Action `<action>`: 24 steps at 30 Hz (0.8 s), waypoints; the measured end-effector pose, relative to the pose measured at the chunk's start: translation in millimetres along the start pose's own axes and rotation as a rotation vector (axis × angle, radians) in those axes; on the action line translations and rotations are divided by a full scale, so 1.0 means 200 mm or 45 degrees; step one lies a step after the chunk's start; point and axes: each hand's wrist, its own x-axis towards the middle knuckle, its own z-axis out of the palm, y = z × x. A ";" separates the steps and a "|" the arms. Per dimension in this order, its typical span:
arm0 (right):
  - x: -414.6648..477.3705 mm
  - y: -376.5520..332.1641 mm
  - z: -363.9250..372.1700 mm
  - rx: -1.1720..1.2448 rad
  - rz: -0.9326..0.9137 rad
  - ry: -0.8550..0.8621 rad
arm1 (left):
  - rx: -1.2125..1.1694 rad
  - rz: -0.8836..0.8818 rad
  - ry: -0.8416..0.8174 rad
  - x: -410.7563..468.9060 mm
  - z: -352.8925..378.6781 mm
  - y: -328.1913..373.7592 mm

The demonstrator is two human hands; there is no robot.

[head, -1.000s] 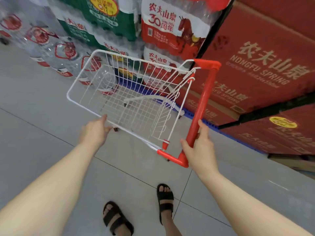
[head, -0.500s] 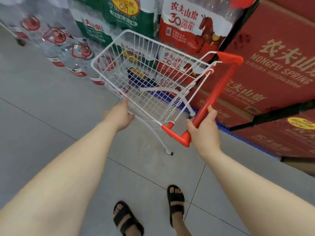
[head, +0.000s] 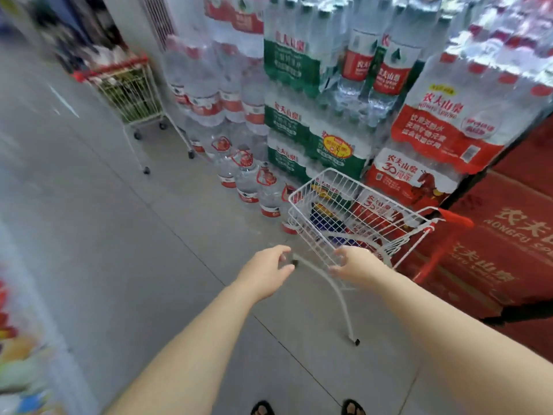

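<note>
Underfoot, grey tiled floor (head: 149, 235) beside water packs (head: 291, 70); left hand (head: 264, 272), right hand (head: 357, 265) half-open, seemingly empty, at cart (head: 344, 176).

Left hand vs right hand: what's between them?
Head view: a curved white tube leg of the small white wire cart. Its small black wheel sits by the left hand, with the right hand opposite.

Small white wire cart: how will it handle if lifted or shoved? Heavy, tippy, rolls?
Probably light: the small white wire cart is thin open mesh, with nothing visible inside. Likely tippy: it sits tilted on thin legs. On its small wheel it may roll away on the smooth floor.
</note>
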 end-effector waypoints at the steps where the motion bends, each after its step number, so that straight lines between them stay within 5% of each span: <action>1: -0.03 -0.14 0.00 0.003 -0.082 -0.026 | -0.032 -0.031 0.057 -0.09 -0.09 -0.05; 13: -0.07 -1.23 0.30 0.253 -0.611 -0.026 | -0.562 -0.366 0.637 -0.70 -0.62 -0.74; 24: 0.79 -1.80 -0.15 0.257 -0.736 -0.033 | -0.728 -0.390 0.751 0.02 -1.31 -0.91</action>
